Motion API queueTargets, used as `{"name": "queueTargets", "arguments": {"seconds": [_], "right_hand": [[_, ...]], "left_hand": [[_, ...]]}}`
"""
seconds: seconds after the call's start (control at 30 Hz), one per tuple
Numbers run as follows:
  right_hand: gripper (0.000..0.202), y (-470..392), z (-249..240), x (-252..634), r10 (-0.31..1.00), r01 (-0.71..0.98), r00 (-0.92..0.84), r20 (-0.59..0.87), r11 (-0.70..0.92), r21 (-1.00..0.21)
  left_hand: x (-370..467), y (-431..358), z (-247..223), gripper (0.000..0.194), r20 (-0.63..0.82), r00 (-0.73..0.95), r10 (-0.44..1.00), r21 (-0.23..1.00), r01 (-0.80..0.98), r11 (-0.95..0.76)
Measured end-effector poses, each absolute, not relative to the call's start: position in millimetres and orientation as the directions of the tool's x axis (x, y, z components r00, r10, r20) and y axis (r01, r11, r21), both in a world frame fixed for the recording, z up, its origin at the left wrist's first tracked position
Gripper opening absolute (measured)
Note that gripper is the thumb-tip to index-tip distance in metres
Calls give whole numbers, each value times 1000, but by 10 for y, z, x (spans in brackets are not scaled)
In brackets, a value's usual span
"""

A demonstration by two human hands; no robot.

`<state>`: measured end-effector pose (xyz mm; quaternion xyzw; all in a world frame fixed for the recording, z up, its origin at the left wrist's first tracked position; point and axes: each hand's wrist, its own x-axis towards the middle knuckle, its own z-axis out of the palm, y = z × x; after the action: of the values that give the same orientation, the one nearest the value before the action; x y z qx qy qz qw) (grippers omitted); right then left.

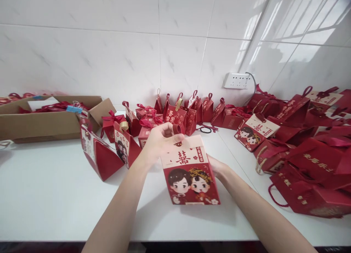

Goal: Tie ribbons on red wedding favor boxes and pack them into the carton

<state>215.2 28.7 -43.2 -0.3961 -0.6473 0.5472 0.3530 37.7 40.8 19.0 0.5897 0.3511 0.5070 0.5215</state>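
A red and cream gift box (192,172) with a cartoon couple on its front is held up above the white table. My left hand (161,139) pinches the box's top at the dark red ribbon loop (177,129). Behind the box's right side is my right hand (215,165); its fingers are hidden, so its grip does not show. Left of the held box, a similar gift box (101,154) and a smaller one with a gold loop (126,147) stand on the table.
Several red boxes (207,108) line the tiled wall. A heap of red boxes (315,161) fills the right side. An open cardboard box (41,127) with red ribbons stands at the left. A black ring (205,129) lies near the middle, and a power strip (237,81) is on the wall.
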Motion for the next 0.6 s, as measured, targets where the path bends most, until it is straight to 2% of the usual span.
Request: {"name": "queueTargets", "arguments": {"seconds": [0.07,0.13,0.2,0.27,0.33,0.6], "right_hand": [[69,321,-389,2220,874,41,-485,-6,15,-999],[75,323,-334,2259,871,-91,-489,42,-3,-996],[66,291,-291,2259,889,-159,-441,122,57,-986],[49,241,-276,2227,908,-119,-393,141,101,-988],[36,199,-283,2183,924,-93,-370,99,69,-993],[30,179,-307,2108,939,-179,-343,33,-30,-983]], "left_hand": [[389,414,167,34,211,182,960,977,-51,-205],[400,421,140,31,218,146,965,975,12,-222],[413,422,120,29,240,133,962,968,38,-247],[425,416,109,27,264,115,958,962,36,-269],[436,411,102,26,283,81,956,958,12,-285],[445,450,53,33,260,3,966,965,18,-260]]}}
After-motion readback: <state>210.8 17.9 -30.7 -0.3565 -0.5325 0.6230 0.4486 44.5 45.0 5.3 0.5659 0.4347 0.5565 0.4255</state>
